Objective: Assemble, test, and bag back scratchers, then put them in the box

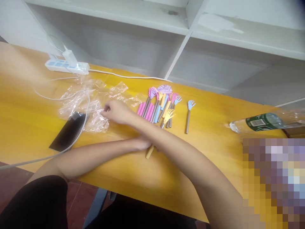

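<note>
My left hand (143, 143) reaches in from the lower left, its fingers mostly hidden under my right forearm. It is closed round a yellow hand-shaped scratcher (169, 115), whose handle end shows below the forearm. Crossing over it, my right hand (117, 112) is curled with fingertips pinched beside the crumpled clear plastic bags (95, 116); what is between them cannot be made out. Beyond my arms lies a cluster of pink, blue and yellow scratchers and handles (149, 111). One blue scratcher (188, 119) lies apart to the right.
A black phone-like slab (68, 133) lies at the left, with a white cable (86, 117) across it. Behind are a power strip (60, 65) and grey shelving (143, 51). At the right lies a bottle with a green label (262, 122). The lower right corner is pixelated.
</note>
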